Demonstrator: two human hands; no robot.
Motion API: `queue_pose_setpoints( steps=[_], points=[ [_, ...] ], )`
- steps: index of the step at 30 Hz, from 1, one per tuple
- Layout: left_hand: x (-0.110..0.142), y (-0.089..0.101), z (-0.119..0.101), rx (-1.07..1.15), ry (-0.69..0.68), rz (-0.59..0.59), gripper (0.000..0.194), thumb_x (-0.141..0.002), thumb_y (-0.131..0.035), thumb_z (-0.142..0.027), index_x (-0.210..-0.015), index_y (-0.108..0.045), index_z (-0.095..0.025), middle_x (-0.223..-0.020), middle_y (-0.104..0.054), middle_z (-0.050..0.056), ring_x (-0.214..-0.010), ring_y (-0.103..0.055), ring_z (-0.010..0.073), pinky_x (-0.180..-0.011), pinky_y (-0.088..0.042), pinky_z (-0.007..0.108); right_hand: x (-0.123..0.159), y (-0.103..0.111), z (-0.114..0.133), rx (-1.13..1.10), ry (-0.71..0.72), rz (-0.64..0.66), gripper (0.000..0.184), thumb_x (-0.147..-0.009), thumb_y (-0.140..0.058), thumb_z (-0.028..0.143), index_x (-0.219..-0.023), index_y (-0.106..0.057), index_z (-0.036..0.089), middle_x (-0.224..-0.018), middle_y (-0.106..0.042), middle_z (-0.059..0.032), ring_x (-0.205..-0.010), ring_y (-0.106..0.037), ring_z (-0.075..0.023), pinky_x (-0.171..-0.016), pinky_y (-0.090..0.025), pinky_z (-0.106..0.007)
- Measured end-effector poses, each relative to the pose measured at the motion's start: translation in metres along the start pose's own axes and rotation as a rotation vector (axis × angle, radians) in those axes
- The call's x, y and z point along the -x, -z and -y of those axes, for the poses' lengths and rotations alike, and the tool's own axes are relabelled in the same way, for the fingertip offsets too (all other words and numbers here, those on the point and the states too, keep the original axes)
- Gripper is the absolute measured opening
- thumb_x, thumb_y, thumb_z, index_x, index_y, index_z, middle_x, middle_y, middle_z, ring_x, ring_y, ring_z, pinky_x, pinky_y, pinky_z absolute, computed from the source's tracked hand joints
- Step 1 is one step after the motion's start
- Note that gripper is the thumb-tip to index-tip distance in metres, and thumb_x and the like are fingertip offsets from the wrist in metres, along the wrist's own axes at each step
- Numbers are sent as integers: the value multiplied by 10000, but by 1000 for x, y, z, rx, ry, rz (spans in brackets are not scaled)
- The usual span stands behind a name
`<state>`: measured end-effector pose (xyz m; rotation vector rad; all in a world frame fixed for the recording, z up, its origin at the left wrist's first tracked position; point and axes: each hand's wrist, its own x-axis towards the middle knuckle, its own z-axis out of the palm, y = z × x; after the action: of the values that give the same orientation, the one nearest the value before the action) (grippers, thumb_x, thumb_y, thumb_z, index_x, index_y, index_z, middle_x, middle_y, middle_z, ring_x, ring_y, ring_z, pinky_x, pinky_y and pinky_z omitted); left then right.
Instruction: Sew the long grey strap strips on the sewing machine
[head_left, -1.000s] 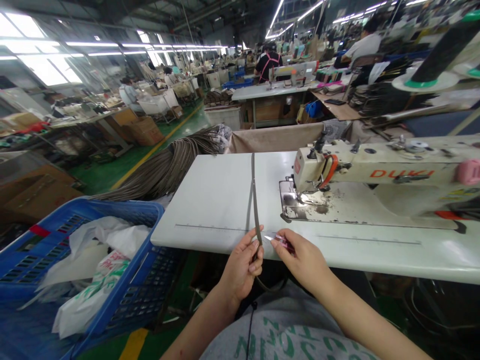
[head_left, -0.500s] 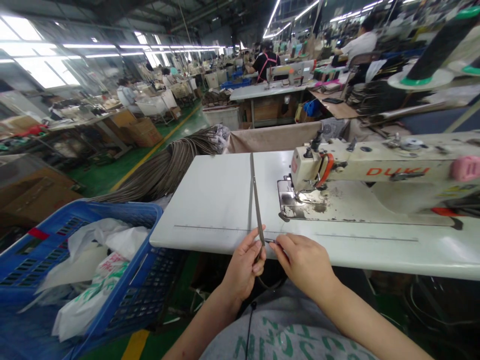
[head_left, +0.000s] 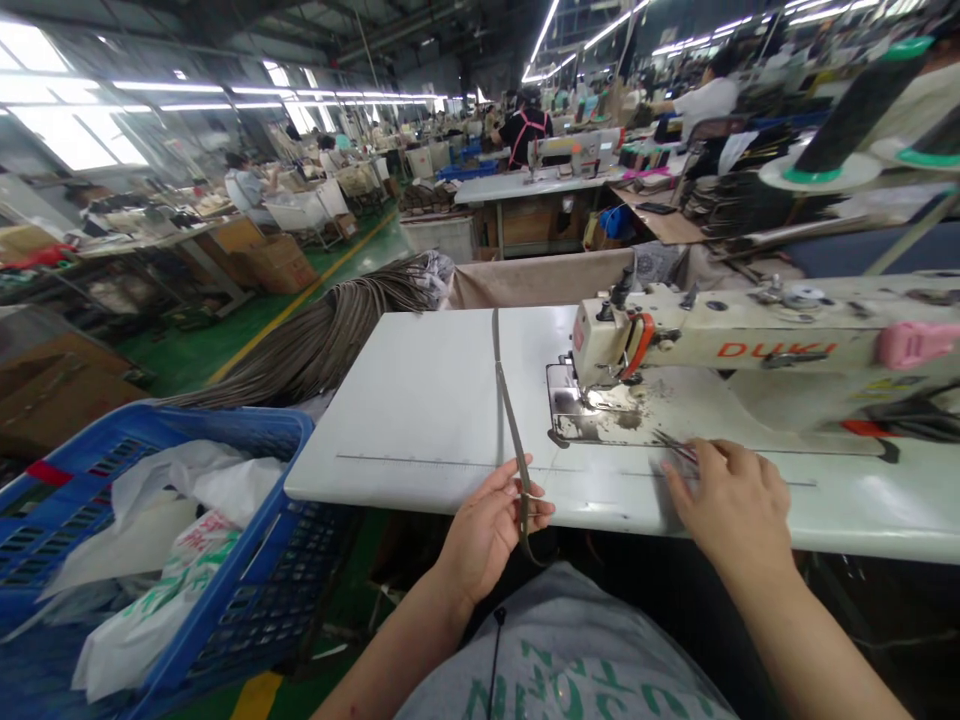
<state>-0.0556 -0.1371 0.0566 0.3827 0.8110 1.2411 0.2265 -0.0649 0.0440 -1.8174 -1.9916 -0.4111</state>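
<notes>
A narrow grey-brown fabric strap (head_left: pixel 511 410) runs from the table's far edge toward me, and its near end curls down past the front edge. My left hand (head_left: pixel 480 535) has the strap between thumb and fingers, just over the front edge; some fingertips spread out behind it. My right hand (head_left: pixel 739 500) rests low over the white table (head_left: pixel 420 400), in front of the sewing machine (head_left: pixel 675 340). Thin two-pronged metal tweezers (head_left: pixel 681 450) stick out leftward from under its fingers. Their rear part is hidden by the hand.
A blue plastic crate (head_left: pixel 300 430) with white bags stands at the left. Behind it lies a large bundle of similar straps (head_left: pixel 337 330). Black thread cones (head_left: pixel 855 120) are at the upper right. A printed ruler line (head_left: pixel 405 460) crosses the table. Other people sit farther back.
My right hand has moved right, away from the strap, to the table before the machine, bringing the tweezers along. My left hand stays at the strap, its fingers somewhat looser.
</notes>
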Motion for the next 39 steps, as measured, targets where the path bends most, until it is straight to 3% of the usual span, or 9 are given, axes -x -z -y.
queue_pose_setpoints(
  steps=[5, 10, 13, 16, 22, 27, 29, 35, 39],
  points=[
    [-11, -17, 2, 71, -10, 78, 469, -831, -712, -164, -1296, -664, -137, -1087, -724, 104, -1071, -725, 258, -1023, -528, 424, 32, 14, 41, -504, 199, -13, 286, -1019, -511, 279, -1259, -637, 187, -1157, -701, -181, -1105, -669, -327, -1007, -544, -480],
    [-19, -34, 1, 91, -90, 140, 504, -810, -682, -132, -1312, -655, -163, -1105, -728, 86, -1146, -706, 242, -1106, -488, 415, 62, 20, 84, -937, 210, 428, 282, -986, -516, 204, -1258, -589, 207, -1072, -748, -106, -968, -719, -248, -894, -602, -383],
    [-27, -32, 1, -44, -162, 136, 512, -786, -697, -141, -1295, -667, -188, -1147, -720, 78, -1163, -702, 248, -1128, -476, 429, 60, 23, 90, -1053, 205, 583, 162, -1010, -522, 278, -1023, -670, 214, -979, -762, -81, -920, -723, -236, -854, -595, -347],
    [-43, -10, -4, -402, -304, 80, 485, -809, -683, -180, -1293, -670, -194, -1174, -721, 84, -1165, -699, 250, -1130, -481, 447, 47, 26, 82, -1049, 127, 541, 293, -1043, -473, 338, -878, -679, 212, -829, -746, -60, -805, -710, -225, -766, -573, -325],
    [-72, 56, -43, -1268, -672, -267, 473, -839, -485, -125, -1261, -682, -206, -1305, -685, 88, -1280, -618, 244, -1193, -442, 480, 25, 16, 56, -858, -64, 423, 275, -992, -512, 390, -1065, -706, 208, -792, -743, -51, -741, -690, -244, -715, -546, -343],
    [-72, 61, -47, -1834, -675, -491, 392, -910, -508, -167, -1256, -692, -158, -1407, -612, 175, -1397, -520, 372, -1208, -391, 596, 18, 9, 48, -738, -122, 466, 415, -963, -497, 362, -1321, -622, 193, -750, -707, -16, -690, -678, -246, -658, -504, -333],
    [-72, 50, -33, -1915, -703, -387, 388, -939, -517, -191, -1291, -678, -156, -1431, -608, 180, -1458, -461, 388, -1227, -356, 604, 16, 9, 49, -722, -113, 473, 468, -962, -489, 335, -1408, -569, 220, -739, -687, 5, -670, -673, -238, -638, -485, -318],
    [-87, 13, 13, -1820, -769, 432, 607, -998, -585, -383, -1570, -425, -254, -1638, -453, 104, -1552, -364, 291, -1276, -308, 513, 9, 7, 54, -673, -91, 493, 483, -962, -478, 279, -1433, -567, 213, -775, -704, -10, -686, -690, -229, -677, -492, -312],
    [-111, 17, 14, -1913, -755, 315, 692, -1000, -569, -512, -1602, -370, -235, -1663, -399, 140, -1566, -331, 325, -1276, -275, 558, 6, 3, 53, -636, -109, 509, 476, -958, -500, 260, -1424, -581, 201, -769, -718, -14, -680, -688, -224, -666, -480, -299]
  ],
)
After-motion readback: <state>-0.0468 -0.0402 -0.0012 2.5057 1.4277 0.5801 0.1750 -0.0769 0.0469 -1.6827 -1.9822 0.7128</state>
